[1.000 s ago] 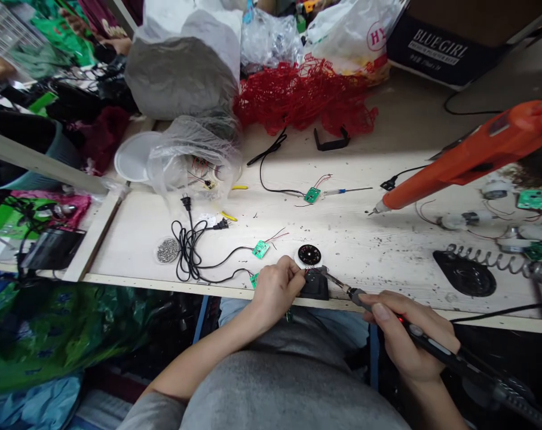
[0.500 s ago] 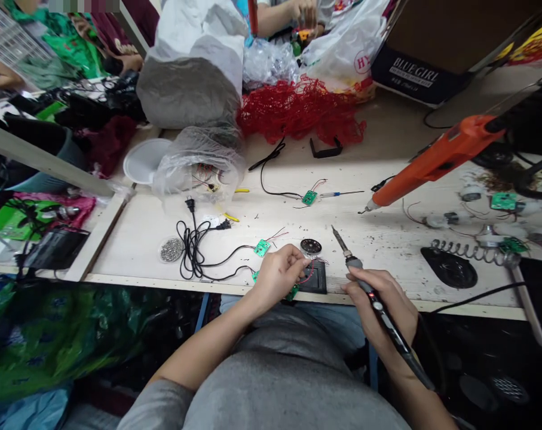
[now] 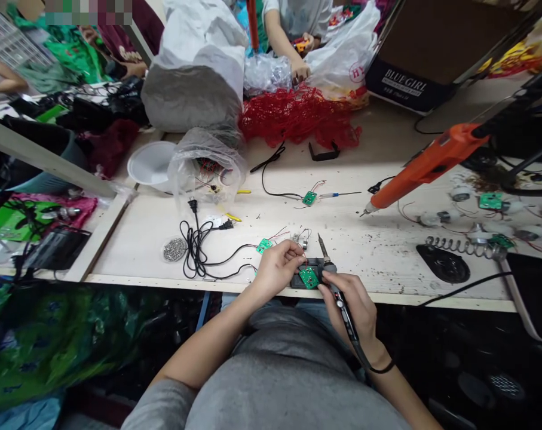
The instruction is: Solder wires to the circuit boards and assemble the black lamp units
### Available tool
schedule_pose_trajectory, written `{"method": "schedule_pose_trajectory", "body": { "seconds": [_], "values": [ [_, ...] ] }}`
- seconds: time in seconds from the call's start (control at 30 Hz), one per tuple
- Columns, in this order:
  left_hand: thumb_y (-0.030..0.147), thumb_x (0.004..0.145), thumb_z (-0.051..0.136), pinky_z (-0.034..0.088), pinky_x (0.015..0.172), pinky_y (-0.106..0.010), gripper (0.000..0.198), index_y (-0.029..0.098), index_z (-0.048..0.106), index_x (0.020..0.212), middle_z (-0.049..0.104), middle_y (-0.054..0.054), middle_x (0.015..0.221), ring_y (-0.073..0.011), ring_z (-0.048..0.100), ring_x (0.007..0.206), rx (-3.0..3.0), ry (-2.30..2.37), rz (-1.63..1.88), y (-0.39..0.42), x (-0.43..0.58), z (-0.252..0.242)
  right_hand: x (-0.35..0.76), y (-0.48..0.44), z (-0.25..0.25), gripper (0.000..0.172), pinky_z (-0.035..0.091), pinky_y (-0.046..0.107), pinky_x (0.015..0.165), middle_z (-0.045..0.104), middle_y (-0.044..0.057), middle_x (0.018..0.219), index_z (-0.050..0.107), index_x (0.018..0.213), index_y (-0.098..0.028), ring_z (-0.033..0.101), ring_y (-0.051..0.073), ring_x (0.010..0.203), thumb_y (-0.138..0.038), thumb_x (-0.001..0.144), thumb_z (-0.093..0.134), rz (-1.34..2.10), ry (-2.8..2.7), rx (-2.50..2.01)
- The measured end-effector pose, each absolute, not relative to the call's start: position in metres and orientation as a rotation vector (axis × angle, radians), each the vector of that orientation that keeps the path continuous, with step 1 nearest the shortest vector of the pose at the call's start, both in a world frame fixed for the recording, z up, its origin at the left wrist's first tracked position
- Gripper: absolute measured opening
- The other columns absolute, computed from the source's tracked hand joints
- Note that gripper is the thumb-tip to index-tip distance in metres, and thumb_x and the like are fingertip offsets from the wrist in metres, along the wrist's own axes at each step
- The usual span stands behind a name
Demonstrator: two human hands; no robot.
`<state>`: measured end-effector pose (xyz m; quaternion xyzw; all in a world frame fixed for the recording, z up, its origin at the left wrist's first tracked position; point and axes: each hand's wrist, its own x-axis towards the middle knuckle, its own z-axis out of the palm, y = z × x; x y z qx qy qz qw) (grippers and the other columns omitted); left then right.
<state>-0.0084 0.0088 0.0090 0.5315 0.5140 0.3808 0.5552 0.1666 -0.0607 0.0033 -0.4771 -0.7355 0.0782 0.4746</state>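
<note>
My left hand point(image 3: 277, 267) is closed in a pinch on thin red wires beside a green circuit board point(image 3: 309, 277). That board lies over a black rectangular plastic part point(image 3: 299, 282) at the bench's front edge. In my right hand point(image 3: 354, 301) is a soldering iron point(image 3: 341, 300), gripped like a pen, its tip pointing up and away. Fingertips of the right hand are close to the board's right edge; whether they touch it I cannot tell. Just beyond the left fingers sits a small silvery, motor-like part point(image 3: 303, 241) with thin wires. Another green board point(image 3: 264, 245) with a black cord lies left of it.
An orange electric screwdriver point(image 3: 427, 164) hangs at the right, near a coiled iron holder point(image 3: 465, 248) and several wired motors. Black plug cords point(image 3: 194, 248) and a dish of screws point(image 3: 174, 249) lie left. Across the bench, a co-worker's hand point(image 3: 300, 70) reaches by red netting point(image 3: 297, 116).
My right hand brought the soldering iron left, close to my left hand. The green board moved up over the black part. The black disc no longer shows; a silvery part is seen there.
</note>
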Motion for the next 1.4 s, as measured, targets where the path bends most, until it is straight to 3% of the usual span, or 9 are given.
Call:
{"method": "schedule_pose_trajectory", "body": {
  "seconds": [0.13, 0.43, 0.63, 0.7, 0.8, 1.0, 1.13, 1.23, 1.4],
  "values": [
    [0.021, 0.082, 0.068, 0.056, 0.057, -0.025, 0.007, 0.018, 0.067, 0.088, 0.069, -0.001, 0.074, -0.0135, 0.066, 0.063, 1.277, 1.273, 0.834, 0.012, -0.011, 0.015, 0.158, -0.058, 0.002, 0.036, 0.061, 0.029, 0.075, 0.068, 0.008, 0.099, 0.061, 0.127, -0.020, 0.068, 0.018, 0.087, -0.007, 0.093, 0.064, 0.179, -1.822, -1.160],
    [0.012, 0.079, 0.072, 0.057, 0.089, -0.039, 0.013, 0.023, 0.066, 0.076, 0.072, -0.005, 0.086, -0.0225, 0.070, 0.090, 1.719, 1.429, 0.793, 0.006, -0.007, 0.023, 0.156, -0.057, -0.005, 0.034, 0.059, 0.030, 0.072, 0.067, 0.009, 0.098, 0.063, 0.126, -0.017, 0.067, 0.018, 0.084, -0.014, 0.093, 0.070, -0.021, -1.849, -1.197],
    [0.023, 0.076, 0.079, 0.057, 0.062, -0.032, 0.013, 0.024, 0.068, 0.079, 0.071, -0.003, 0.077, -0.0196, 0.068, 0.066, 1.461, 1.600, 0.984, 0.001, -0.068, 0.042, 0.151, -0.053, -0.005, 0.032, 0.056, 0.032, 0.078, 0.067, 0.008, 0.097, 0.063, 0.124, -0.016, 0.065, 0.019, 0.082, -0.015, 0.092, 0.071, 0.015, -1.839, -1.172],
    [0.027, 0.083, 0.070, 0.057, 0.066, -0.032, 0.006, 0.021, 0.067, 0.083, 0.071, -0.004, 0.079, -0.0200, 0.068, 0.071, 1.390, 1.830, 1.096, 0.011, -0.116, 0.050, 0.149, -0.051, 0.000, 0.031, 0.055, 0.031, 0.077, 0.066, 0.007, 0.095, 0.063, 0.122, -0.016, 0.065, 0.019, 0.082, -0.016, 0.093, 0.070, 0.058, -1.811, -1.168],
    [0.032, 0.094, 0.048, 0.056, 0.072, -0.033, 0.023, 0.018, 0.064, 0.101, 0.070, -0.008, 0.089, -0.0190, 0.066, 0.078, 1.280, 2.189, 1.189, 0.040, -0.195, 0.055, 0.147, -0.049, 0.006, 0.028, 0.054, 0.031, 0.076, 0.065, 0.005, 0.089, 0.062, 0.122, -0.017, 0.064, 0.019, 0.083, -0.018, 0.094, 0.068, 0.118, -1.768, -1.180],
    [0.015, 0.079, 0.056, 0.052, 0.094, -0.037, 0.019, 0.015, 0.071, 0.091, 0.074, -0.010, 0.095, -0.0246, 0.066, 0.096, 1.469, 2.453, 0.813, 0.112, -0.273, 0.038, 0.141, -0.049, 0.005, 0.027, 0.053, 0.031, 0.076, 0.065, 0.004, 0.088, 0.063, 0.119, -0.017, 0.063, 0.019, 0.080, -0.017, 0.093, 0.068, 0.117, -1.740, -1.178],
    [0.007, 0.081, 0.055, 0.046, 0.103, -0.039, 0.022, 0.013, 0.072, 0.093, 0.072, -0.014, 0.110, -0.0276, 0.063, 0.111, 1.730, 2.365, 0.541, 0.147, -0.272, 0.027, 0.138, -0.053, 0.002, 0.029, 0.055, 0.032, 0.076, 0.066, 0.007, 0.094, 0.063, 0.121, -0.016, 0.064, 0.019, 0.080, -0.017, 0.093, 0.070, -0.018, -1.786, -1.195],
    [0.016, 0.091, 0.061, 0.047, 0.106, -0.045, 0.015, 0.012, 0.070, 0.103, 0.069, -0.014, 0.116, -0.0270, 0.061, 0.117, 1.841, 2.329, 0.360, 0.162, -0.270, 0.024, 0.140, -0.055, 0.003, 0.028, 0.054, 0.030, 0.070, 0.065, 0.008, 0.093, 0.065, 0.116, -0.014, 0.063, 0.018, 0.075, -0.017, 0.090, 0.074, -0.185, -1.786, -1.210],
    [0.037, 0.096, 0.065, 0.054, 0.099, -0.048, 0.030, 0.014, 0.065, 0.116, 0.065, -0.009, 0.123, -0.0238, 0.064, 0.113, 1.910, 2.306, 0.117, 0.155, -0.283, 0.030, 0.148, -0.057, 0.009, 0.023, 0.053, 0.030, 0.066, 0.066, 0.008, 0.087, 0.066, 0.111, -0.012, 0.062, 0.018, 0.071, -0.015, 0.089, 0.075, -0.259, -1.729, -1.261]
  ]
}}
